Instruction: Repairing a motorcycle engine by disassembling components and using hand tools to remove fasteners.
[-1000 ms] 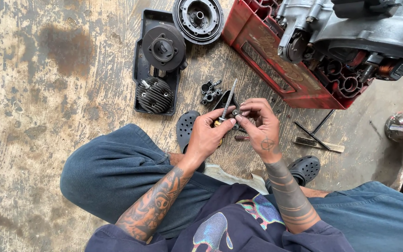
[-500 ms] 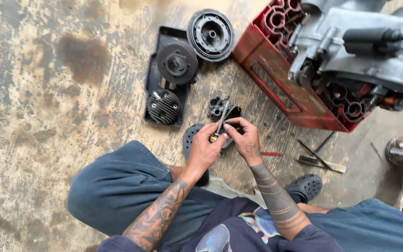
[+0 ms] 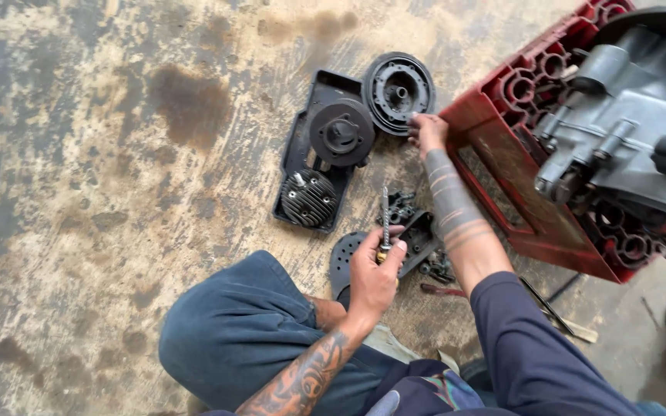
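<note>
Parts lie stripped on the floor: left hand (image 3: 374,276) grips a threaded rod (image 3: 385,219); right hand (image 3: 428,132) fingers touch the far round clutch drum (image 3: 398,92), engine (image 3: 634,146) still crated.

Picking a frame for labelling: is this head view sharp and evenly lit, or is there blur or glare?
Head view: soft, even daylight with faint shadows; the left hand and its screwdriver are sharp; the right hand at the round black part is slightly soft; no glare; edges bend slightly.
</note>
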